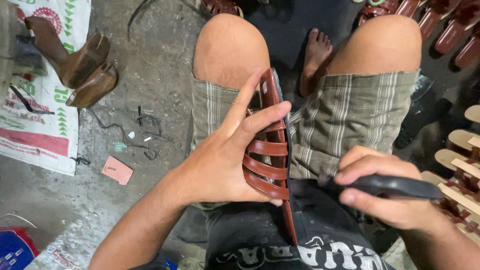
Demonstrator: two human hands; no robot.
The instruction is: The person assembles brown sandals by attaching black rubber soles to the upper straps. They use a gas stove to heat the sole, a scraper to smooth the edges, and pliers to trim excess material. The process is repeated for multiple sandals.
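Mid-trim at frame centre: left hand (225,160) gripping a red-brown strappy sandal (272,160) edge-up, right hand (385,192) clenched around a black-handled tool (395,186), needing a steady stroke next.

A grey concrete floor (160,65) carries a printed sack (45,125), brown wooden heels (82,67), a pink card scrap (117,170) and black wire (145,135).

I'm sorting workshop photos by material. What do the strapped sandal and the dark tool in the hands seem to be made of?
The sandal held by the left hand looks like reddish-brown leather or a synthetic imitation: its smooth straps catch a soft sheen. The tool in the right hand has a black, matte, rubber-like or plastic surface; its working end is hidden.
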